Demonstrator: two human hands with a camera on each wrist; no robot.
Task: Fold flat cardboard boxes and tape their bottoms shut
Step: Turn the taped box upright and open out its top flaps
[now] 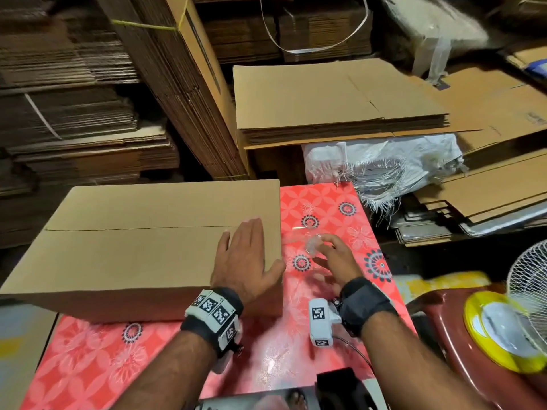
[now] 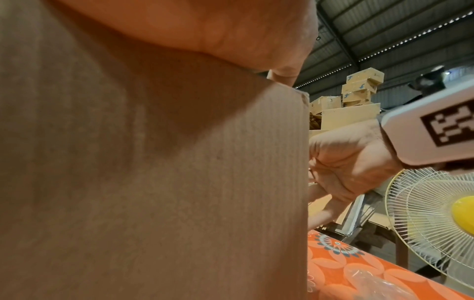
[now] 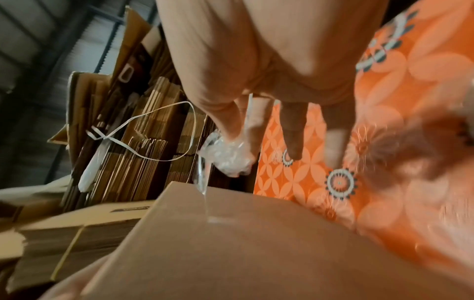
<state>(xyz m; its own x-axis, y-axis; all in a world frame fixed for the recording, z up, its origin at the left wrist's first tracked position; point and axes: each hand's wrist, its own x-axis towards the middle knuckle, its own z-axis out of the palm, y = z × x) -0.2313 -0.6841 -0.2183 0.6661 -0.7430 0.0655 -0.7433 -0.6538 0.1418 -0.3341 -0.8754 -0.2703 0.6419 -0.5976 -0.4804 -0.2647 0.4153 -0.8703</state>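
A folded-up cardboard box (image 1: 154, 241) stands on the red flowered table (image 1: 325, 208), its flaps meeting in a seam across the top. My left hand (image 1: 245, 258) lies flat on the box's right end, fingers straight, thumb over the right edge. The box wall (image 2: 153, 182) fills the left wrist view. Just right of the box, my right hand (image 1: 334, 255) pinches a crumpled wad of clear tape (image 1: 313, 244) between thumb and forefinger. In the right wrist view a clear strand runs from the wad (image 3: 228, 158) down to the box (image 3: 231, 243).
A yellow tape roll (image 1: 500, 329) sits on a maroon stool at the right, beside a white fan (image 1: 529, 279). Flat cardboard stacks (image 1: 334, 96) and a frayed white sack (image 1: 381, 164) lie behind the table. A black object (image 1: 337, 386) sits at the near table edge.
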